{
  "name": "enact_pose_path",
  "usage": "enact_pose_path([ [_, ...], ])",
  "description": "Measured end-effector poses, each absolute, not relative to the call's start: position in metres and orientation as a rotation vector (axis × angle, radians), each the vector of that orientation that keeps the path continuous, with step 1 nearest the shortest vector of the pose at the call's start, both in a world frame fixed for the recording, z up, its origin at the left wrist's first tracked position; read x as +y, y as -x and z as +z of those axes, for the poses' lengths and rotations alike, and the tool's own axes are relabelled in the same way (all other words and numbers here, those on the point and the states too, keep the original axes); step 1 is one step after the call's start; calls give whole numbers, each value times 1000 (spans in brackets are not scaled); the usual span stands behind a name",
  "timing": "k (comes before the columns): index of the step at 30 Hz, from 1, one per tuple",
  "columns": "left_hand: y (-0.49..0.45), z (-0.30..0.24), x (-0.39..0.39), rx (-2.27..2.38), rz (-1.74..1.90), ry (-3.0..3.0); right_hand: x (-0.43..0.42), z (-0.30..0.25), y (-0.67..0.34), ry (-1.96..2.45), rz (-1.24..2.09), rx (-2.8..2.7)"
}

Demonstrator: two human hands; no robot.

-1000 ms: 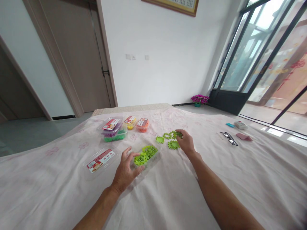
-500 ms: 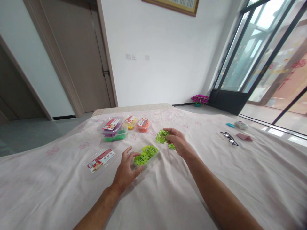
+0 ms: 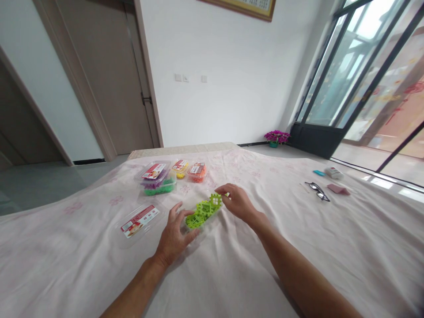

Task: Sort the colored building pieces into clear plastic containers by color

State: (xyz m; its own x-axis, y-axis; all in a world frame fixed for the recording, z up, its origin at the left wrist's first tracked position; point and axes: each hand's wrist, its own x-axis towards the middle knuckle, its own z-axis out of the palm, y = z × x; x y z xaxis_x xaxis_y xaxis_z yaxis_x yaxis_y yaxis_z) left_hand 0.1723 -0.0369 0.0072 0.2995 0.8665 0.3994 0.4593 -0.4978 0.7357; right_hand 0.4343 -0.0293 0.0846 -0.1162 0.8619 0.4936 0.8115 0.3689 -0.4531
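A clear plastic box (image 3: 212,216) stands on the cloth in front of me, filled with lime-green lattice building pieces (image 3: 200,213). My left hand (image 3: 175,230) grips its near left end, thumb on the near side and fingers over the far side. At the opposite end, my right hand (image 3: 239,202) pinches a square lime-green building piece (image 3: 216,199) just over the box's contents. Whether that piece touches the others I cannot tell. Left of the box lies a clear lid (image 3: 141,223) with a red and white label.
Farther back are stacked clear boxes with purple and green pieces (image 3: 159,181), a box of yellow pieces (image 3: 180,168) and one of orange pieces (image 3: 198,172). Eyeglasses (image 3: 317,191), a pink item (image 3: 338,189) and a white packet (image 3: 333,172) lie at the right.
My right hand has moved left and slightly down, bringing lime-green building pieces from beside the box to its far end. My left hand stays on the box.
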Motion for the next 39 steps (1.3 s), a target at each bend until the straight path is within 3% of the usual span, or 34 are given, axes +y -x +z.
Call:
enact_pose_path([
  [9, -172, 3, -35, 1170, 1106, -2104, -46, 86, -409, 1293, -19, -2375],
  [24, -172, 7, -36, 1168, 1086, -2081, -34, 73, -416, 1142, 249, -2030],
  [39, -172, 10, -36, 1187, 1086, -2122, -33, 72, -418, 1343, 112, -2059],
])
